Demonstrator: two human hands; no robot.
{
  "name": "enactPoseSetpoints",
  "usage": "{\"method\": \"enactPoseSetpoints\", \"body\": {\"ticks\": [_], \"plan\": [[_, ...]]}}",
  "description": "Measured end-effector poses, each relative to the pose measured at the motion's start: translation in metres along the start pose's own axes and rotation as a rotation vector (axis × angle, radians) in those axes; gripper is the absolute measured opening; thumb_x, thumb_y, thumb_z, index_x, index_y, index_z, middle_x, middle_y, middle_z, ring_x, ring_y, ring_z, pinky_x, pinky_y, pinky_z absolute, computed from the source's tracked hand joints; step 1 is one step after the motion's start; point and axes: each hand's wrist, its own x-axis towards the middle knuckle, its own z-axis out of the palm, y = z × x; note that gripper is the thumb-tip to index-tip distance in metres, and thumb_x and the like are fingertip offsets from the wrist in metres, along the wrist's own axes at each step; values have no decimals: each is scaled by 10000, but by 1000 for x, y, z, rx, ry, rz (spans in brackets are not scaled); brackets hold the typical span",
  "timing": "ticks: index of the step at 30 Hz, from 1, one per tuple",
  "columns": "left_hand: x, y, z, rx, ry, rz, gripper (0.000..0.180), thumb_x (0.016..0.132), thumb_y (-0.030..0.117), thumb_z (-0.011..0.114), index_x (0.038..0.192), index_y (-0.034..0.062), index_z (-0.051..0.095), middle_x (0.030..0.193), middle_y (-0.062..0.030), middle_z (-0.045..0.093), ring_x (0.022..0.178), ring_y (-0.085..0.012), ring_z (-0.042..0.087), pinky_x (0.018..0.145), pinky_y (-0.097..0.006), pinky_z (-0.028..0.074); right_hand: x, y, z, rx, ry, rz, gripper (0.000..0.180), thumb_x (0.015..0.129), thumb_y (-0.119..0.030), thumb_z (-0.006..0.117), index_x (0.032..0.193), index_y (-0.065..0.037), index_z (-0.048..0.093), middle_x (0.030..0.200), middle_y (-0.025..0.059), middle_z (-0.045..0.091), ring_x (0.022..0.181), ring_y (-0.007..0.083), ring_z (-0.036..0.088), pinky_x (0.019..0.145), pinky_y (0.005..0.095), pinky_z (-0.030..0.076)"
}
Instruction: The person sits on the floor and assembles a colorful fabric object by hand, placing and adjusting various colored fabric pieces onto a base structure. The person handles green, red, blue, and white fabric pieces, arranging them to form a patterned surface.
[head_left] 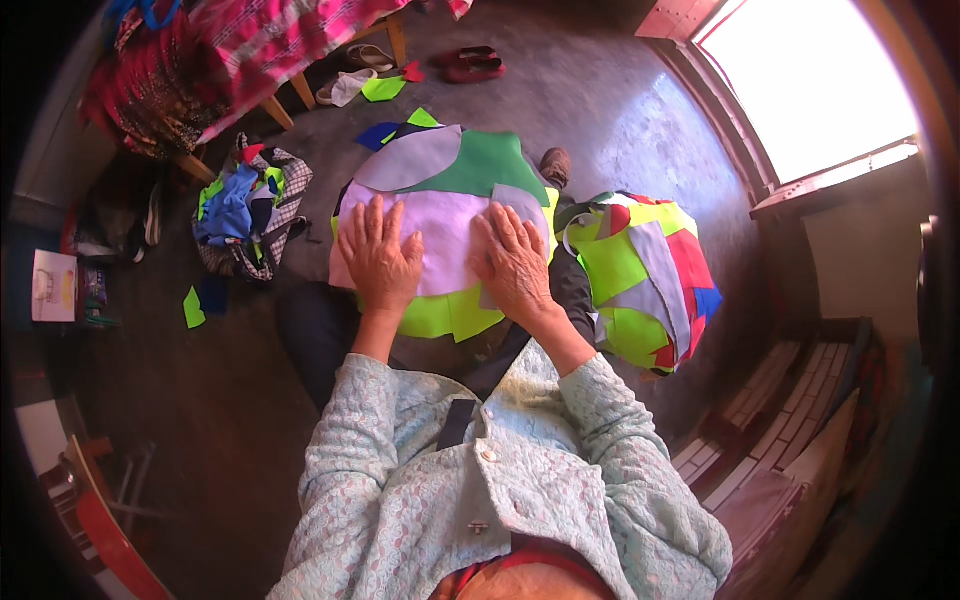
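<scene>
Both my hands lie flat on a pale pink fabric piece [445, 245], fingers spread. My left hand [380, 255] presses its left half, and my right hand [515, 260] rests across its right edge. Around it, a grey piece [410, 160] and a green piece [485, 165] cover the far side of a round layered pile. Lime-yellow fabric [450, 315] shows along the near edge, between my knees. What lies under the pile is hidden. Just right of it sits a rounded patchwork bundle [640, 275] in lime, grey, red and blue.
A checked bag [292, 180] stuffed with cloth scraps stands left. Scraps [194, 308] lie on the floor nearby. Red shoes [470, 66] and a pale shoe are farther off, beside a bed with a pink cover [255, 60]. A slatted wooden bench [770, 410] is at right, below a bright opening.
</scene>
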Motion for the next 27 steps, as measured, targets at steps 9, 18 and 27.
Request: {"method": "enactPoseSetpoints", "body": {"ticks": [9, 18, 27], "plan": [[2, -9, 7, 74, 25, 51, 501, 848, 369, 609, 1298, 152, 567, 1409, -80, 490, 1329, -337, 408, 1087, -547, 279, 0, -1, 4, 23, 79, 36, 659, 828, -516, 587, 1384, -176, 489, 1522, 186, 304, 1415, 359, 267, 1137, 540, 179], [1, -10, 13, 111, 12, 74, 487, 884, 375, 573, 1325, 170, 546, 1426, -71, 477, 1341, -322, 394, 1096, -522, 269, -8, 17, -11, 311, 151, 58, 618, 897, -490, 563, 1424, -187, 450, 1510, 184, 321, 1382, 366, 328, 1124, 488, 246], [2, -11, 11, 126, 0, 102, 470, 909, 362, 548, 1334, 163, 545, 1433, -94, 470, 1339, -329, 402, 1108, -495, 269, -88, 123, -51, 305, 450, 426, 436, 841, -78, 663, 1261, -31, 560, 1317, 186, 540, 1220, 343, 526, 1016, 404, 435]]}}
